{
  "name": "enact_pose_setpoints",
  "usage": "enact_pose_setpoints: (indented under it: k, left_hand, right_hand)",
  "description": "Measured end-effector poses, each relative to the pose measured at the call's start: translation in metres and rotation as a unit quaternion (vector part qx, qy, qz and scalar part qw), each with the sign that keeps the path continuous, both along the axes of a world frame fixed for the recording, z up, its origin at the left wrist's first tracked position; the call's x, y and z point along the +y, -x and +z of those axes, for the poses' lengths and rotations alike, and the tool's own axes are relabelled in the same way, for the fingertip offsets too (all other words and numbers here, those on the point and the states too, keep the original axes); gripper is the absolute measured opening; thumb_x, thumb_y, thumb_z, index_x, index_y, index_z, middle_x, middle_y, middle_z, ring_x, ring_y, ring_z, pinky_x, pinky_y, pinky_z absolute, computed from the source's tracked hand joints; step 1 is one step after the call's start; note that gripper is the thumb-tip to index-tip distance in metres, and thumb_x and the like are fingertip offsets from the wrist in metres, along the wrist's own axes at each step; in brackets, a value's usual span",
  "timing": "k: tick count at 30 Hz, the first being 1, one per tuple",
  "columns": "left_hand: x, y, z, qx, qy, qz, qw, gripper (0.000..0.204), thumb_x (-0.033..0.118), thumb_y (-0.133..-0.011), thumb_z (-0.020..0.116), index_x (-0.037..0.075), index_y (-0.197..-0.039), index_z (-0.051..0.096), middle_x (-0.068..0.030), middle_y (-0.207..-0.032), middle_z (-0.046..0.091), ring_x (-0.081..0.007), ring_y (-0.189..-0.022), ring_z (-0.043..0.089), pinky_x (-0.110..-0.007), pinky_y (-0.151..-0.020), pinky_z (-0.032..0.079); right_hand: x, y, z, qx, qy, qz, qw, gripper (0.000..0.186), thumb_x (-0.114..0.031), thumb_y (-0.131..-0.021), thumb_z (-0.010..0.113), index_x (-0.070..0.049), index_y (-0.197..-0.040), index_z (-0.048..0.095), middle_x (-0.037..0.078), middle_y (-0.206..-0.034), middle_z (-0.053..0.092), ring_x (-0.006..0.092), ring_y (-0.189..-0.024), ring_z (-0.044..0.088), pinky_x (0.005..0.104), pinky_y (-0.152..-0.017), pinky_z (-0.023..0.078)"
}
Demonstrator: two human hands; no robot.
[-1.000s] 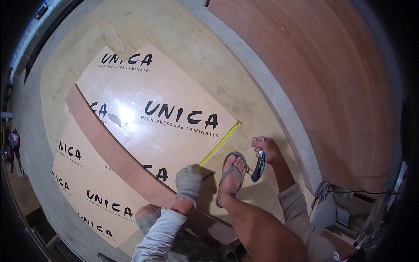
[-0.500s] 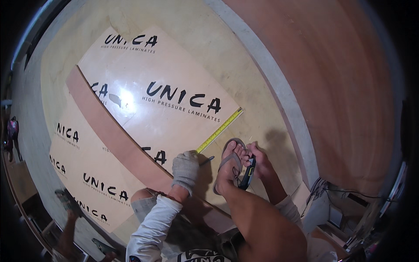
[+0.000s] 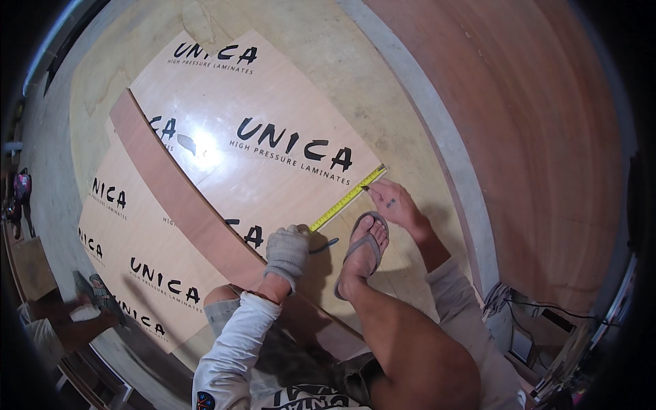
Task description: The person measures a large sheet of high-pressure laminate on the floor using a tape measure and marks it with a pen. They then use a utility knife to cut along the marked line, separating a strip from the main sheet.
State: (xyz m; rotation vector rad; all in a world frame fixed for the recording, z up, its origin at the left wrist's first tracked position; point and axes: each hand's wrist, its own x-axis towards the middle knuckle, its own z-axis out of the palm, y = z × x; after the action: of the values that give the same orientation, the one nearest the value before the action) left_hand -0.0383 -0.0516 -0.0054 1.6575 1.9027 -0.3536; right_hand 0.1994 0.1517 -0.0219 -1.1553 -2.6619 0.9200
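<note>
My left hand (image 3: 287,254), in a grey knit glove, is closed at the near end of a yellow tape measure (image 3: 345,199); the case is hidden. The blade stretches along the right edge of a pale printed laminate sheet (image 3: 219,181). At its far end my bare right hand (image 3: 400,205) pinches a small dark-tipped thing against the tape, too hidden to name. A slim blue-grey pen-like stick (image 3: 324,246) pokes out beside the glove. A long brown strip (image 3: 181,191) lies across the sheet to the left of the glove.
My sandalled foot (image 3: 364,249) rests on the plywood board (image 3: 410,160) beside the tape. A pale raised edge (image 3: 447,154) runs along the right, with a reddish-brown panel (image 3: 519,137) beyond. Cables (image 3: 502,297) lie at lower right. Another person's arm (image 3: 85,331) reaches in at lower left.
My right hand has moved from beside my foot up and left to the tape's far end. The black-and-yellow tool it held no longer shows. The other person's arm has shifted.
</note>
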Motion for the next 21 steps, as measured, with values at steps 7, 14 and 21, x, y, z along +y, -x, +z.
enact_pose_setpoints:
  k: [7, 14, 21]
  left_hand:
    - [-0.006, -0.003, -0.01, 0.001, -0.028, 0.015, 0.999, 0.029, 0.018, -0.095, 0.06, 0.015, -0.122, 0.072, -0.0125, -0.108, 0.073, -0.0326, -0.098, 0.073, -0.047, -0.082, 0.06]
    - [-0.01, -0.006, -0.017, -0.011, -0.063, 0.041, 0.997, 0.029, 0.018, -0.095, 0.06, 0.015, -0.122, 0.072, -0.0117, -0.106, 0.073, -0.0317, -0.095, 0.073, -0.047, -0.08, 0.059]
    - [-0.01, -0.008, -0.019, 0.008, -0.065, 0.028, 0.997, 0.031, 0.019, -0.096, 0.06, 0.015, -0.124, 0.072, -0.0115, -0.105, 0.073, -0.0311, -0.092, 0.073, -0.046, -0.078, 0.059]
  right_hand:
    - [0.03, 0.026, 0.009, -0.055, 0.008, 0.176, 0.983, 0.015, -0.013, -0.1, 0.061, -0.005, -0.108, 0.072, 0.015, -0.104, 0.07, 0.0395, -0.097, 0.07, 0.0489, -0.083, 0.057]
    - [0.018, 0.041, -0.003, -0.072, -0.003, 0.177, 0.982, 0.013, -0.014, -0.098, 0.061, -0.007, -0.1, 0.073, 0.013, -0.099, 0.068, 0.0377, -0.095, 0.071, 0.0492, -0.08, 0.058]
    - [0.01, 0.057, 0.0, -0.101, -0.027, 0.268, 0.958, 0.01, -0.011, -0.086, 0.066, -0.008, -0.088, 0.074, 0.013, -0.094, 0.069, 0.0375, -0.087, 0.073, 0.0506, -0.076, 0.058]
